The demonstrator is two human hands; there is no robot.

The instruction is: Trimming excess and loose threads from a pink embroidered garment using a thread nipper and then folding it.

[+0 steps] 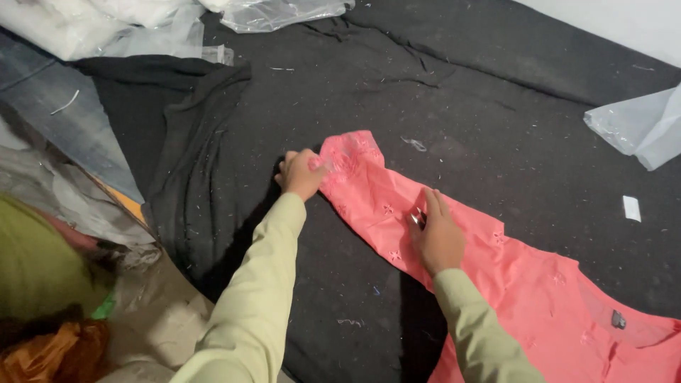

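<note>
Pale green sleeves [255,298]; hands pinch embroidered coral garment [511,276] on dark felt [440,92].

Both arms reach forward, left hand [301,174] curled in a grip, right hand [436,237] pressing palm-down.

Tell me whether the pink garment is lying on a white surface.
No: the pink garment lies spread on a dark grey cloth, with the left hand at its sleeve end.
</note>
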